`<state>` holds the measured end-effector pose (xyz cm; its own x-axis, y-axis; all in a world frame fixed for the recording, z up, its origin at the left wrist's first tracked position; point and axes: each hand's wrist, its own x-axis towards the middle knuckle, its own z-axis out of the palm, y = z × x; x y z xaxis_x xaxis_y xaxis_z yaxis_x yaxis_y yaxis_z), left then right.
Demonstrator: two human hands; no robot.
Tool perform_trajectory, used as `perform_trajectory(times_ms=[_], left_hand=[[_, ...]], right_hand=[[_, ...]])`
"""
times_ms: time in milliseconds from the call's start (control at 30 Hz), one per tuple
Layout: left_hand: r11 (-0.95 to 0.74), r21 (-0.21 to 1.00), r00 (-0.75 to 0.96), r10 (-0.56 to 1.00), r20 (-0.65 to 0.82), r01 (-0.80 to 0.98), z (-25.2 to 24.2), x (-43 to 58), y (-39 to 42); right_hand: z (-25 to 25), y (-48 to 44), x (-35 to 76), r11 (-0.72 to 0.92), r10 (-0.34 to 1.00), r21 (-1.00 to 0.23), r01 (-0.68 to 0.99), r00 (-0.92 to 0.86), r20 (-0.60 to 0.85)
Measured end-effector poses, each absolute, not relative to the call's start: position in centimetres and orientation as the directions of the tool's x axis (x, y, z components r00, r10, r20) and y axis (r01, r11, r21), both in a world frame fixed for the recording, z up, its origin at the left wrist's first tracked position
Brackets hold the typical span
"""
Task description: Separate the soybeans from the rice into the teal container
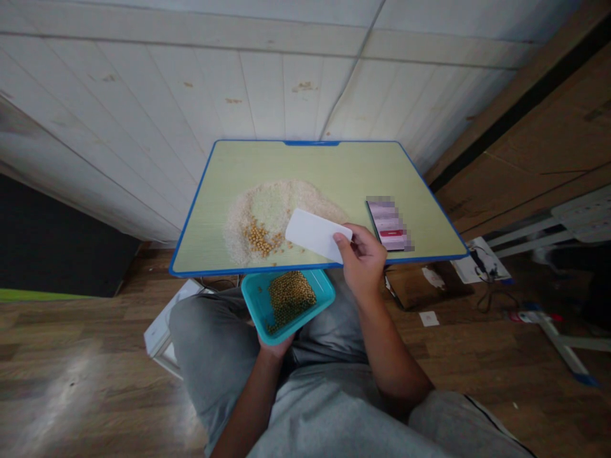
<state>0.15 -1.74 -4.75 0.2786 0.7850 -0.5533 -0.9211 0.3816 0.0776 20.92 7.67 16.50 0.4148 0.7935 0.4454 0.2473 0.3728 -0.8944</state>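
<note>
My right hand [363,259] pinches a white flat card [316,234] and holds it over the small green table [334,165], just right of a patch of soybeans [260,238]. The beans lie at the near edge of a spread of white rice [277,203]. My left hand [274,346] is under a teal square tray [260,306] and holds it just below the table's front edge. Only its fingers show beneath the tray. A heap of soybeans [290,298] fills the tray.
A phone [389,224] lies on the table to the right of my right hand. The table has a blue rim [191,210] and stands against a white panelled wall. Cardboard boxes [539,140] stand at the right. A white box [165,331] sits on the wooden floor by my left knee.
</note>
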Motion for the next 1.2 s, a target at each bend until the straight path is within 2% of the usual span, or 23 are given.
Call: perform_trajectory(times_ms=[300, 1200], left_hand=[[0.392, 0.035, 0.321, 0.799, -0.509, -0.919, -5.5, -0.2, -1.6], [0.398, 0.013, 0.350, 0.821, -0.451, -0.917, -5.1, 0.1, -1.4]], right_hand=[[16.4, 7.7, 21.2, 0.363, 0.800, -0.908, 0.211, 0.429, 0.419], [17.1, 7.7, 20.2, 0.401, 0.891, -0.900, 0.171, 0.156, 0.427]])
